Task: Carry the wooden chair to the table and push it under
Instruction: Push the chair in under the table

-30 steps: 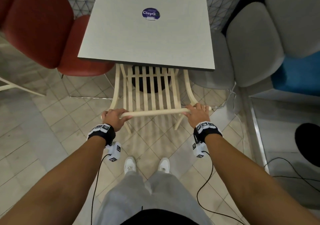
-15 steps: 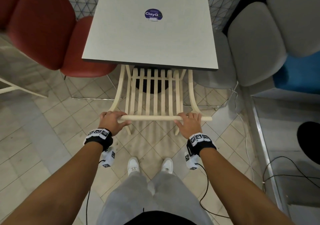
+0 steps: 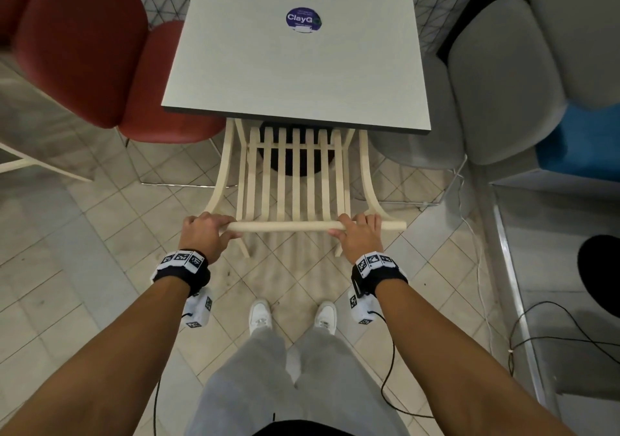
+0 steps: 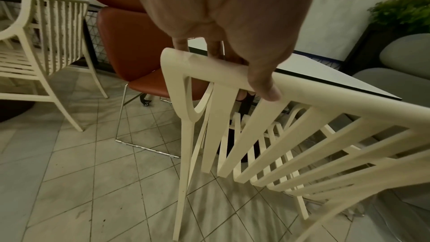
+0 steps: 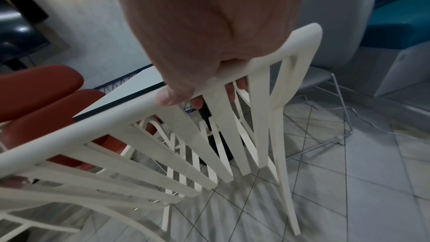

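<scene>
Both hands are grasping the top rail of the cream wooden chair [image 3: 295,180]: the left hand [image 3: 204,234] is curling round its left end, the right hand [image 3: 359,234] near its right end, while the seat is sitting under the grey counter [image 3: 295,66]

Both hands [image 3: 204,234] on chair rail [image 3: 288,226]
</scene>
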### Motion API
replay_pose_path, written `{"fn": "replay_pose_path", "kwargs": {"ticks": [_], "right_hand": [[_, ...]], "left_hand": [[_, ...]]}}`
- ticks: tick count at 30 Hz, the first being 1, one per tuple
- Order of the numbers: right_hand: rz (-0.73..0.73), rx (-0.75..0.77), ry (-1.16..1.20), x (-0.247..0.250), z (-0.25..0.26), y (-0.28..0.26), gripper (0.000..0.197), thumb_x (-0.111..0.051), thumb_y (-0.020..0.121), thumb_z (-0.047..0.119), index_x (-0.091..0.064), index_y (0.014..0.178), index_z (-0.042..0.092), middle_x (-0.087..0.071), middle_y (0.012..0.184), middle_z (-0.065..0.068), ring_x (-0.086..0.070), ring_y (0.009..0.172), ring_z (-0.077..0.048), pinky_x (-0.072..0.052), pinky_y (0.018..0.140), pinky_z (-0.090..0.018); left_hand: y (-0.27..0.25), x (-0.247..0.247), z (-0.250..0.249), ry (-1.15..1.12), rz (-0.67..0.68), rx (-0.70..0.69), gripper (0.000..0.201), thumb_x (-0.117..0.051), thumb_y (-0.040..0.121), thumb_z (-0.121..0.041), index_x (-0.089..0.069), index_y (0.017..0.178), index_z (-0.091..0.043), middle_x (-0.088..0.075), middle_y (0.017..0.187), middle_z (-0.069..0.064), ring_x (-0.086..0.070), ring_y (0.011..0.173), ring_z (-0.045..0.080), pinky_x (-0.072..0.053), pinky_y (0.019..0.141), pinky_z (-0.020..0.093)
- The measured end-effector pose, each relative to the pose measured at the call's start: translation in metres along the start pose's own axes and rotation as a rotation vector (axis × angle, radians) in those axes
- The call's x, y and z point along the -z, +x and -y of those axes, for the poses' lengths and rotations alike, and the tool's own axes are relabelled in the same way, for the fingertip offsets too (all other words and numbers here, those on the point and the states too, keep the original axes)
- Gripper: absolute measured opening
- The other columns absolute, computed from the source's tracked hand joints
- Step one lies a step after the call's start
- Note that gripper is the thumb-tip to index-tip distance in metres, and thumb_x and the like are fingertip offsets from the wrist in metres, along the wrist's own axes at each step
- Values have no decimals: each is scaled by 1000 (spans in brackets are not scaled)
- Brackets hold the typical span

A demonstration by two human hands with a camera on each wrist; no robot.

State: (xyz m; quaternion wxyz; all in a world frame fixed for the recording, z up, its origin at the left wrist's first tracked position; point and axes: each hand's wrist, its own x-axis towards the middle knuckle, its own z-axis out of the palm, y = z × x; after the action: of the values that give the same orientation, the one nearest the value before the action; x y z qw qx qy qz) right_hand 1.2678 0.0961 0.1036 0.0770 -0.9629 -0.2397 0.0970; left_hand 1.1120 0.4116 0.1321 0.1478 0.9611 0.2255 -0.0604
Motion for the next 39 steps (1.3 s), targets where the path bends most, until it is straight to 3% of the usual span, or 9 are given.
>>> {"fn": "replay_pose_path", "kwargs": {"ticks": [4, 7, 12, 18, 21, 24, 30, 39], "right_hand": [[86, 1, -20, 10, 12, 12, 74, -22, 87, 77, -64, 114, 23, -67, 102, -14, -54, 106, -37, -30, 115, -56], [61, -14, -24, 11, 18, 12, 68, -33, 88, 74, -66, 114, 21, -68, 99, -14, -55, 105, -35, -33, 112, -53], [51, -10, -16, 14, 16, 11, 72, -26, 86, 75, -67, 112, 21, -69, 96, -12, -56, 101, -33, -38, 107, -51], [69, -9, -21, 13, 10, 9, 54, -41, 93, 65, -67, 111, 22, -68, 96, -10, -56, 100, -32, -39, 101, -48], [70, -6, 50, 14, 2, 9, 44, -50, 96, 58, -65, 116, 22, -68, 104, -9, -55, 105, -30, -36, 103, -45], [70, -30, 110, 16, -15, 8, 43, -55, 96, 53, -65, 119, 18, -67, 114, -6, -54, 112, -29, -33, 109, -44], [-7, 24, 118, 17, -27, 6, 31, -64, 94, 38, -69, 109, 12, -71, 101, -6, -59, 99, -30, -43, 95, -44], [-39, -26, 171, 12, -34, 0, 29, -66, 93, 39, -69, 103, 11, -71, 97, -7, -58, 96, -30, -43, 91, -43]], "left_hand": [[6, 7, 6, -61, 17, 57, 34, -73, 81, -49, -76, 108, -29, -77, 92, 6, -66, 88, 29, -48, 90, 46], [10, 7, 10, -112, 18, 73, 32, -76, 80, -46, -77, 107, -28, -78, 91, 7, -65, 88, 32, -48, 92, 46], [12, 1, 10, -121, -1, 63, 30, -78, 80, -41, -78, 105, -25, -79, 89, 8, -60, 79, 30, -44, 93, 46], [14, -5, 11, -148, 22, 42, 27, -76, 80, -43, -76, 103, -31, -79, 97, -3, -67, 90, 25, -38, 106, 51], [13, -9, 10, -133, 5, 33, 32, -74, 80, -50, -75, 106, -32, -78, 102, -5, -67, 99, 23, -33, 111, 54], [13, -11, 9, -87, 12, 25, 39, -68, 79, -61, -73, 109, -36, -77, 107, -9, -66, 102, 21, -34, 109, 55], [17, -11, 6, -85, 37, 38, 37, -66, 80, -62, -73, 108, -38, -76, 104, -10, -63, 101, 22, -34, 105, 51], [19, -9, -1, -56, 43, 21, 42, -64, 80, -65, -72, 112, -39, -76, 109, -11, -63, 101, 21, -34, 100, 47]]}}
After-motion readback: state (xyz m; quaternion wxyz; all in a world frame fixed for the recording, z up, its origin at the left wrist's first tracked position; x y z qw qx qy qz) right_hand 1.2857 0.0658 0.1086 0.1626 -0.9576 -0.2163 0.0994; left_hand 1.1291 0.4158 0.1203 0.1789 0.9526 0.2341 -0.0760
